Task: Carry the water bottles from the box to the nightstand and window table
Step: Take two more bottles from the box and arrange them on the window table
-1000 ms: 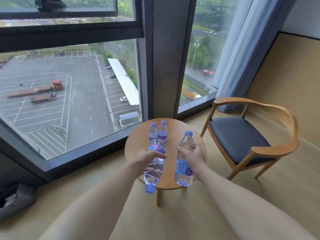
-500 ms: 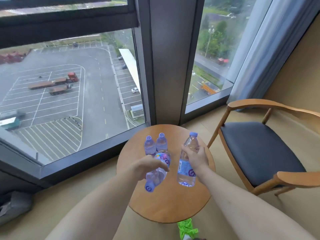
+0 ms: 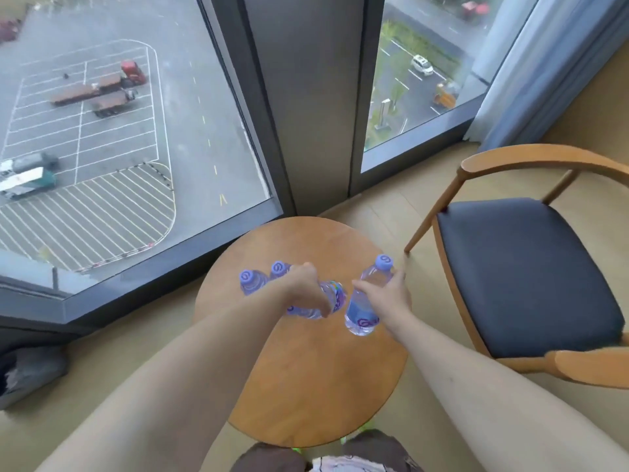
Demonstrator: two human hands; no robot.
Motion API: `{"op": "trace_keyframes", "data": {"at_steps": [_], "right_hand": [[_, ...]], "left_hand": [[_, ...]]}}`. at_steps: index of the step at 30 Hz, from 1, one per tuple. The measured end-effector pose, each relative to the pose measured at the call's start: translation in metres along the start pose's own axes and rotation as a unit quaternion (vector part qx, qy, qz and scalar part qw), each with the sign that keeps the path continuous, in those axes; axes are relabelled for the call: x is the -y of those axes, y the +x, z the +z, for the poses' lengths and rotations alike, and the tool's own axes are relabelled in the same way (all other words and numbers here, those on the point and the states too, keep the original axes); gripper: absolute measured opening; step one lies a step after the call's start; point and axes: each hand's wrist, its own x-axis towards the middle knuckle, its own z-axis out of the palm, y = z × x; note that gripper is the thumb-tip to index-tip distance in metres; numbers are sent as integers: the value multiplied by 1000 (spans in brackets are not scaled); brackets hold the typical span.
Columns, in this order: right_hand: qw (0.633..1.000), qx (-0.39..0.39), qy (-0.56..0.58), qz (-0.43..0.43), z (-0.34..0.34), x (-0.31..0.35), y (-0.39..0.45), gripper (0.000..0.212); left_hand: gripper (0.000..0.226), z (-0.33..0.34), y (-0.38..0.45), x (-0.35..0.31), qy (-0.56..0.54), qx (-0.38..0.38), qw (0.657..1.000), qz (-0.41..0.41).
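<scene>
Holding one water bottle apiece, both hands hang over the round wooden surface (image 3: 306, 386) by the window. The left hand (image 3: 303, 291) wraps its grip around the middle of a tilted bottle (image 3: 332, 298) that lies nearly sideways, its cap hidden under the hand. The right hand (image 3: 384, 298) closes its grip around the upper body of an upright bottle (image 3: 360, 315), whose purple cap points up and away and whose base sits low over the wood; whether it touches cannot be told. Two more bottles (image 3: 253, 282) stand side by side on the surface just behind the left hand, close to the window glass (image 3: 102, 131). A wooden chair (image 3: 517, 274) with a dark seat stands to the right. These bottles look full, so each likely carries some weight, and the thin clear plastic probably gives under a squeeze and may feel slick. A hold around the labelled waist seems safest, firm yet not crushing. The tilted one likely needs turning upright before it is set down, and care beside the standing pair, which could topple if nudged.
</scene>
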Motion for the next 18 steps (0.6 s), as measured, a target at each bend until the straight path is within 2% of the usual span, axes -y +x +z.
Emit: {"op": "trace_keyframes", "data": {"at_steps": [3, 8, 13, 18], "right_hand": [[1000, 10, -25, 0, 2, -2, 19, 63], [998, 11, -65, -14, 14, 2, 42, 54], [996, 30, -87, -7, 29, 11, 66, 53], [995, 41, -93, -2, 45, 14, 84, 53]], "left_hand": [[48, -10, 23, -10, 22, 3, 999, 22], [21, -16, 58, -18, 92, -14, 994, 51], [23, -16, 97, -17, 169, -14, 982, 86], [29, -12, 120, -10, 187, -18, 978, 94]]}}
